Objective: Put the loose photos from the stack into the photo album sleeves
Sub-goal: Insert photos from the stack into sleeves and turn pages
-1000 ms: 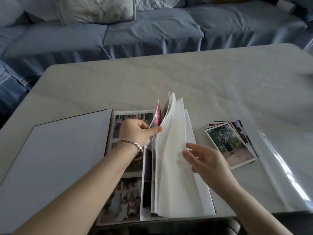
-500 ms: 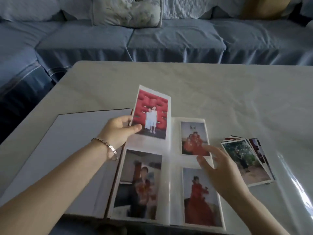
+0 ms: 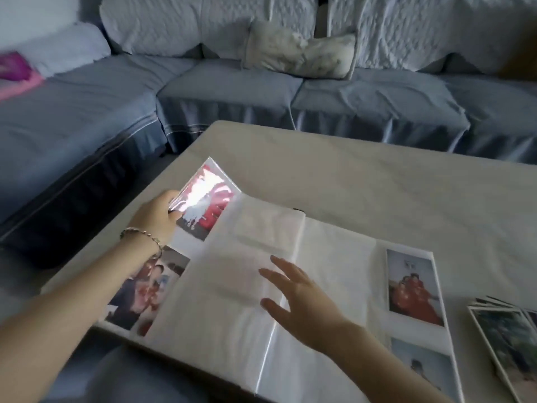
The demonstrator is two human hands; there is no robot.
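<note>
Photo album lies open on table, near front edge. Left hand pinches outer edge of glossy page with red photo, page bent upward. Right hand over blank white sleeves in middle, fingers spread and straight, nothing held; touching page or not, cannot tell. Stack of loose photos on table, just right of album.

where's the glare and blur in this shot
Head view: strong glare washes out the red photo page pinched by the left hand; a bright streak runs down the album near its fold; the whole view is softly motion-blurred, photo stack included.
</note>
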